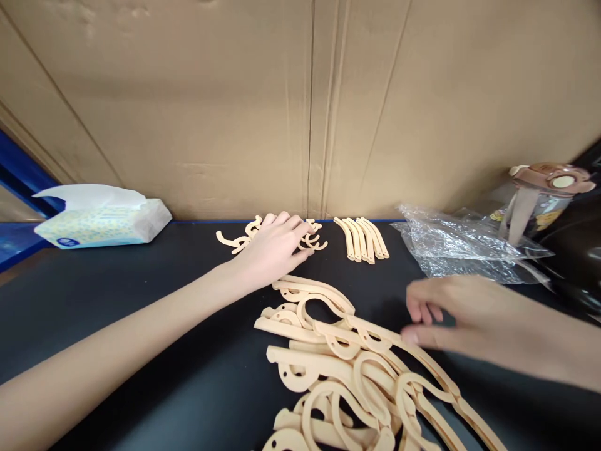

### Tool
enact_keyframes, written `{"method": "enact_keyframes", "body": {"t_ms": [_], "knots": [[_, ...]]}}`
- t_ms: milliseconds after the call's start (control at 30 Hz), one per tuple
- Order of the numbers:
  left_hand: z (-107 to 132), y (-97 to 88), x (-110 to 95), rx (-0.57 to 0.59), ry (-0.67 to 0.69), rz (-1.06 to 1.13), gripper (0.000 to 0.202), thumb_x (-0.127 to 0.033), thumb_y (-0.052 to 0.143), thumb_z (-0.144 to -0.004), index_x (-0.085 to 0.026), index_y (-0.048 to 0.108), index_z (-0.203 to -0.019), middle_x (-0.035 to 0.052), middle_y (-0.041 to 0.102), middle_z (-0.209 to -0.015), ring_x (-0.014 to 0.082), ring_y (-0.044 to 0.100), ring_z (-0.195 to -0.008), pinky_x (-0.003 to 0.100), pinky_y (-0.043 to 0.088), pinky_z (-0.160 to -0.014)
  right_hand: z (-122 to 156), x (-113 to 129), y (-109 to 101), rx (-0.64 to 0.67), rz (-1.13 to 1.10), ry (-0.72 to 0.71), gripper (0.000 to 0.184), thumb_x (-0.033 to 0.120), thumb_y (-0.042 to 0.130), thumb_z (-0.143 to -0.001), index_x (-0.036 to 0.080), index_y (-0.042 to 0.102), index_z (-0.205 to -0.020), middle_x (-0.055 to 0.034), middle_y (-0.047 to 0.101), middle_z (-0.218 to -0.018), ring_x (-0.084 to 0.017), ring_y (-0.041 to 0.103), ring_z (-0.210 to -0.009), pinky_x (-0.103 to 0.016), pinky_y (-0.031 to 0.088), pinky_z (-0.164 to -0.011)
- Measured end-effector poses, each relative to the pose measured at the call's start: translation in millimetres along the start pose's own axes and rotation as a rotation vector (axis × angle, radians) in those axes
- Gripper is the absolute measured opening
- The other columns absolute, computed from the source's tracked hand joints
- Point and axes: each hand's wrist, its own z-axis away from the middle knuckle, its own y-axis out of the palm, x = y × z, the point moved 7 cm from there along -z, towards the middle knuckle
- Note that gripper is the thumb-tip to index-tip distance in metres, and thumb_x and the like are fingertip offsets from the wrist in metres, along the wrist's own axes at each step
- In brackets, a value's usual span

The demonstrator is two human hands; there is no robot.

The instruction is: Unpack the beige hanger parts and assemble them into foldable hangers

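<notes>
The left hand [275, 247] lies open on the little hooks [231, 241] at 12 o'clock on the table [141, 275]. The right hand [451, 313], fingers half curled and empty, touches the long curvy pieces [347, 369] at its 8 o'clock. They run from 10 to 4.

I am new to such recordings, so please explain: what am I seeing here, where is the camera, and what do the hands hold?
No machine here: the camera sits on a person's head and looks down at their two bare hands. The left hand lies palm down on small beige hook-shaped pieces on a black table. The right hand, blurred, is beside a pile of larger beige cut-out pieces; whether it grips one is unclear. Nearby: curved strips, a tissue pack, a clear plastic bag, a bottle.
</notes>
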Motion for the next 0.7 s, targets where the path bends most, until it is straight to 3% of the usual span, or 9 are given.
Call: {"method": "enact_keyframes", "body": {"t_ms": [100,233,300,367,467,567,633,700], "knots": [[1.7,-9.3,-21.9,-0.006,0.048,0.145,0.025,-0.033,0.049,-0.092,-0.016,0.061,-0.105,0.0054,0.063,-0.104,0.0235,0.05,-0.098,0.035,0.034,-0.083,16.5,10.3,21.1,0.097,-0.132,0.062,0.034,0.053,0.054,-0.083,0.021,0.056,-0.071,0.0017,0.06,-0.066,-0.012,0.05,-0.056,-0.024,0.029,-0.049],[2.9,-15.8,-44.8,0.055,0.041,0.438,0.03,-0.04,0.045,-0.093,-0.018,0.065,-0.097,0.0033,0.065,-0.097,0.0216,0.051,-0.099,0.034,0.035,-0.086,-3.1,9.9,32.1,0.062,-0.38,0.034,0.032,0.046,0.048,-0.088,0.019,0.057,-0.072,0.0028,0.053,-0.06,-0.01,0.043,-0.054,-0.024,0.029,-0.049],[2.4,-12.9,-45.8,0.109,-0.06,0.614,0.036,-0.048,0.044,-0.091,-0.019,0.065,-0.096,0.0033,0.065,-0.095,0.0211,0.054,-0.095,0.034,0.037,-0.083,-19.6,4.0,24.0,-0.062,-0.514,0.04,0.033,0.048,0.048,-0.088,0.018,0.057,-0.075,0.0019,0.054,-0.064,-0.01,0.045,-0.057,-0.023,0.032,-0.051],[1.3,-6.3,-40.2,0.142,-0.219,0.831,0.043,-0.054,0.052,-0.085,-0.019,0.061,-0.107,0.0037,0.067,-0.092,0.0204,0.057,-0.089,0.033,0.039,-0.079,-33.8,1.2,12.6,-0.185,-0.606,0.026,0.033,0.048,0.05,-0.086,0.018,0.058,-0.077,0.0005,0.057,-0.069,-0.011,0.048,-0.061,-0.024,0.036,-0.056],[-2.0,5.4,-30.0,0.144,-0.435,1.188,0.046,-0.048,0.062,-0.078,-0.015,0.058,-0.11,0.0048,0.068,-0.09,0.0175,0.059,-0.082,0.028,0.039,-0.071,-48.0,6.9,-8.5,-0.342,-0.637,-0.056,0.029,0.047,0.052,-0.086,0.019,0.057,-0.086,0.0009,0.058,-0.069,-0.012,0.051,-0.062,-0.024,0.039,-0.057],[-8.8,6.8,-23.9,0.089,-0.478,1.375,0.024,-0.038,0.058,-0.081,-0.015,0.061,-0.078,0.0023,0.063,-0.079,0.0121,0.052,-0.07,0.025,0.035,-0.063,-55.0,16.0,-32.5,-0.478,-0.434,-0.097,0.027,0.042,0.044,-0.091,0.019,0.057,-0.095,-0.0002,0.062,-0.071,-0.013,0.054,-0.061,-0.024,0.037,-0.056],[-13.2,1.3,-20.6,0.033,-0.443,1.35,0.029,-0.031,0.054,-0.083,-0.016,0.049,-0.059,-0.0029,0.05,-0.063,0.0092,0.043,-0.059,0.025,0.031,-0.06,-57.3,20.7,-49.0,-0.582,-0.105,-0.058,0.027,0.036,0.039,-0.093,0.018,0.059,-0.097,-0.0023,0.064,-0.071,-0.014,0.055,-0.06,-0.025,0.032,-0.052],[-15.5,-3.9,-16.8,-0.014,-0.435,1.299,0.032,-0.026,0.049,-0.085,-0.018,0.038,-0.056,-0.0062,0.035,-0.055,0.0085,0.035,-0.053,0.025,0.028,-0.057,-59.8,25.5,-62.6,-0.671,0.256,-0.012,0.03,0.034,0.035,-0.094,0.018,0.06,-0.095,-0.0042,0.064,-0.069,-0.015,0.053,-0.055,-0.026,0.023,-0.048]]}}
